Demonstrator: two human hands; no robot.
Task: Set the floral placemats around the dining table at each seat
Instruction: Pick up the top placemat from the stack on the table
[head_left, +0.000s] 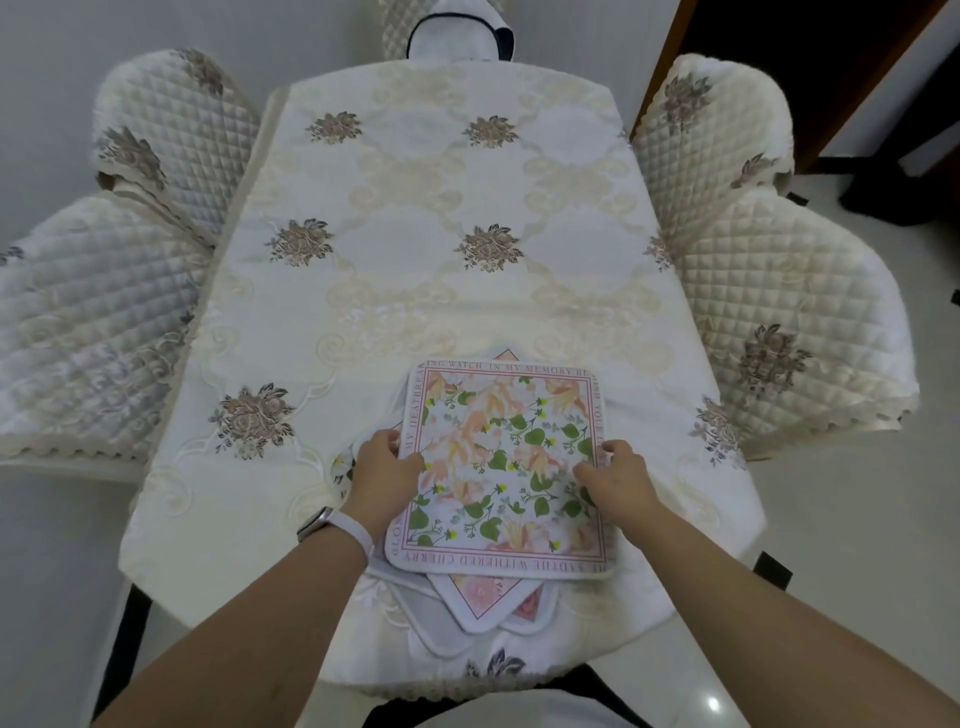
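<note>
Both hands on the top placemat, low centre of frame.
My left hand and right hand pinch its side edges, peeling it off the stack.

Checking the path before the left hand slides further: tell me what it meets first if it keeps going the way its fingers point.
The left hand points right across the top floral placemat. It would probably meet the right hand first, resting on the same mat's opposite edge.
</note>
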